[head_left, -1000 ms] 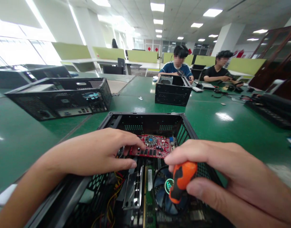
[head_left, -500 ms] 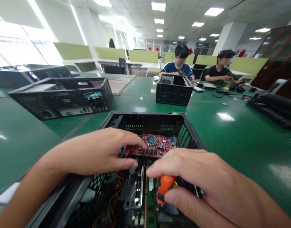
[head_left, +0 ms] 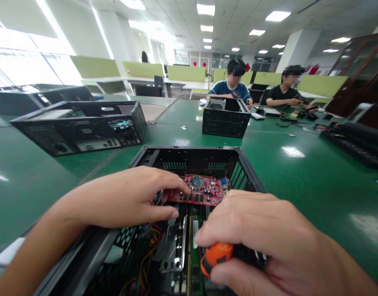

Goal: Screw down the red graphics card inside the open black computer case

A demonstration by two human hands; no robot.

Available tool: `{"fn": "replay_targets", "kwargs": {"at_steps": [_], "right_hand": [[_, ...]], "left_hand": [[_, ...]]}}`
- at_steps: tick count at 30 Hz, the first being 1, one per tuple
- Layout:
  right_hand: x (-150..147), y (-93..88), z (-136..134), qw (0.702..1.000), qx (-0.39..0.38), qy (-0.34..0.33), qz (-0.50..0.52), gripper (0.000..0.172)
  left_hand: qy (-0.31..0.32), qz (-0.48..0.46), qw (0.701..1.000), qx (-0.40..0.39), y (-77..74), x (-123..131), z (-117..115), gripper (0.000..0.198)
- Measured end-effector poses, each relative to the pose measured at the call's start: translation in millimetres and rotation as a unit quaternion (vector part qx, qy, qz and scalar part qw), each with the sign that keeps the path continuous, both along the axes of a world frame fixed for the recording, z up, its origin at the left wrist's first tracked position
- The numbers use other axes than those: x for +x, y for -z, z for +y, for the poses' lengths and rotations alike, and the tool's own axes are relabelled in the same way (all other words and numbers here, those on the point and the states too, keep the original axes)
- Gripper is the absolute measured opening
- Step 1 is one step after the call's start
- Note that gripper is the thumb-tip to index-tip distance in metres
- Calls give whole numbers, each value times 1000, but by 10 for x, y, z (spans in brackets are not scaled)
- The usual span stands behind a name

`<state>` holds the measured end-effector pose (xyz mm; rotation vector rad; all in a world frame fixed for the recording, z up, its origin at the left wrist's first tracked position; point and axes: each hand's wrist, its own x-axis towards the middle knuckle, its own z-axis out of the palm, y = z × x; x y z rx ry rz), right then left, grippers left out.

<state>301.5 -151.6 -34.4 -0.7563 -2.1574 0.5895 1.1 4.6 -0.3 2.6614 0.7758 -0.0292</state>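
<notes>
A black computer case lies open in front of me, its insides facing up. Across its far part sits a red graphics card with a round fan. My left hand hovers over the case's left side, thumb and fingers apart, fingertips at the card's left edge; whether they touch it I cannot tell. My right hand is closed round the orange-and-black handle of a screwdriver, above the right side of the case. The screwdriver's tip is hidden. Between the hands show a metal bracket and a green memory module.
Another open case lies at the left on the green table, and a smaller case stands beyond mine. Two people sit at the far side. Dark equipment and cables lie at the right.
My right hand has shifted slightly, and the orange handle has tipped over from nearly upright to more slanted, a little nearer to me. My left hand has stayed in place.
</notes>
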Motion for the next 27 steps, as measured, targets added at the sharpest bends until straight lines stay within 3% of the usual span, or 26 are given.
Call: {"fn": "replay_targets", "kwargs": {"at_steps": [15,21,25,27], "right_hand": [[28,-61,10,999,41,5,-16,19],[6,-57,6,999,46,-9,0,10],[-43,-21,32,998,61,2,9,35],[-51,-35,21,998,62,3,19,32]], "left_hand": [[5,-12,1000,-2,3,-2,-10,35],[1,-1,1000,-10,-13,-3,-15,36],[2,-6,1000,-5,4,-5,-5,35],[3,-11,1000,-6,10,-6,-1,35]]}}
